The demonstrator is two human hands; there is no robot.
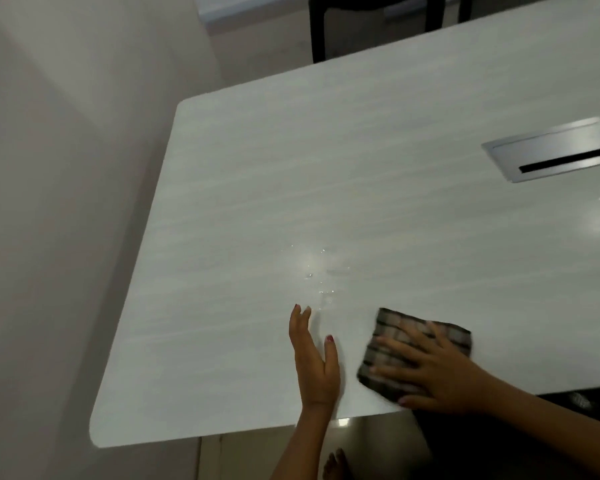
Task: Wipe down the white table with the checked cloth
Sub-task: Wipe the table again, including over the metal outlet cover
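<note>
No writing, label, brand, number or sign can be read anywhere on the desk (257,202) or its cloth (388,344).

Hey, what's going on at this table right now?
A person is wiping the white table near its front edge. Their right hand presses flat, fingers spread, on the folded checked cloth. The left hand is beside it, fingers straight, turned edge-on to the tabletop and holding nothing. A small patch of water droplets lies just beyond the left hand, not yet wiped.
</note>
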